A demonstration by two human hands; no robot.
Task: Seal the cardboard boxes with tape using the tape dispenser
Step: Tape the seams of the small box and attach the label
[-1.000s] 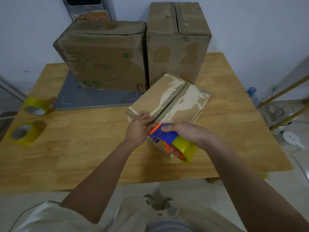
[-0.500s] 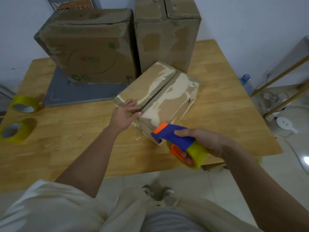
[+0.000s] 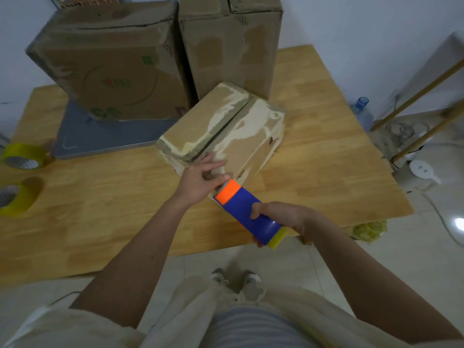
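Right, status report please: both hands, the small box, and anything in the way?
Left hand flat on small box, near end. Right hand shut on tape dispenser, orange nose at box edge. Seam untaped, nothing blocking.

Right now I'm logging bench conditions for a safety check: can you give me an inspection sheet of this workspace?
Surface: wooden table, grey mat at back.
Job's things: small worn cardboard box, seam untaped; blue-and-orange tape dispenser at its near end; two large cardboard boxes behind.
Clutter: two yellow tape rolls at left edge.
Hands: left hand on small box; right hand grips dispenser.
Cables: white cord on floor.
Surroundings: plastic bottle, wooden rails.
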